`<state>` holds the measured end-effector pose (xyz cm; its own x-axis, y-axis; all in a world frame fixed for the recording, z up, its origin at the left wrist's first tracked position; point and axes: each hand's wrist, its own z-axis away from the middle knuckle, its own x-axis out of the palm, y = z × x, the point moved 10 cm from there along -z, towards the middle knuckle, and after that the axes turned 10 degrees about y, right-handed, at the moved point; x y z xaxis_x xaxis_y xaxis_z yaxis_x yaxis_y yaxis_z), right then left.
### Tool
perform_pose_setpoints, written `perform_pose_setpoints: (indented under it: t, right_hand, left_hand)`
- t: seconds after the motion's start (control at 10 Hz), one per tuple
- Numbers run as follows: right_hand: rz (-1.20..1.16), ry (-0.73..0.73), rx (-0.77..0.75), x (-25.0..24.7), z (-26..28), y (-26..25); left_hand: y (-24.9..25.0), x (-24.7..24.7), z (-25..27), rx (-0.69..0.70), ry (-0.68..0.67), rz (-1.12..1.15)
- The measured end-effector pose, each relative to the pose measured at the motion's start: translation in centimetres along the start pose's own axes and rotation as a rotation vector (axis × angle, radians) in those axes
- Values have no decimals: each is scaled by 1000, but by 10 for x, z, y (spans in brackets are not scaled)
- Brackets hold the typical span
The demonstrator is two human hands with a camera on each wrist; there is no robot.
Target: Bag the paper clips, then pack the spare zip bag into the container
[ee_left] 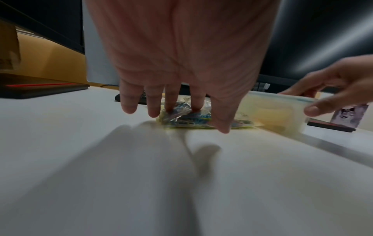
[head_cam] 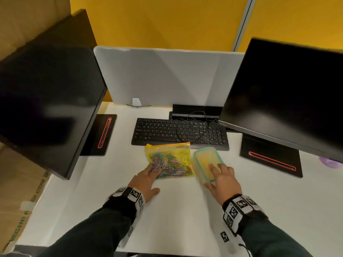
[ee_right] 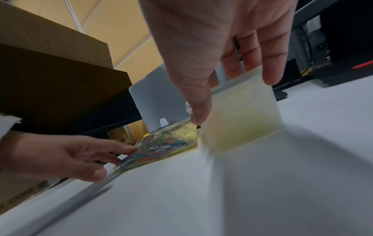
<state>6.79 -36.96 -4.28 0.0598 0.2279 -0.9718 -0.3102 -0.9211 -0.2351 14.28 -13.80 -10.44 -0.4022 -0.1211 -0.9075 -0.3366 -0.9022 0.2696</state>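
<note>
A yellow zip bag (head_cam: 169, 160) full of coloured paper clips lies flat on the white desk, just in front of the keyboard. My left hand (head_cam: 146, 178) rests with straight fingers on the bag's near left corner; the left wrist view shows two fingertips pressing the bag (ee_left: 187, 119). To the bag's right stands a clear container (head_cam: 207, 163) with a teal-rimmed lid on and something yellow inside. My right hand (head_cam: 222, 179) lies on its near end, fingers straight on the lid, thumb beside the near left wall (ee_right: 198, 118). The right wrist view is blurred.
A black keyboard (head_cam: 178, 132) with a loose cable lies behind the bag. Dark monitors stand left (head_cam: 46, 101) and right (head_cam: 289, 93) on black bases (head_cam: 271, 156). A grey divider (head_cam: 167, 75) closes the back. A cardboard box (head_cam: 22, 191) stands beside the desk's left edge.
</note>
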Motion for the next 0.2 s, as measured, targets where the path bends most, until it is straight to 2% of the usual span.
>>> perform_pose_setpoints:
  t: [0.1, 0.2]
  right_hand:
    - [-4, -43, 11, 3, -20, -10]
    - [-39, -131, 15, 8, -22, -16]
  left_hand:
    - [-6, -5, -12, -35, -17, -19]
    - [0, -6, -13, -28, -15, 54]
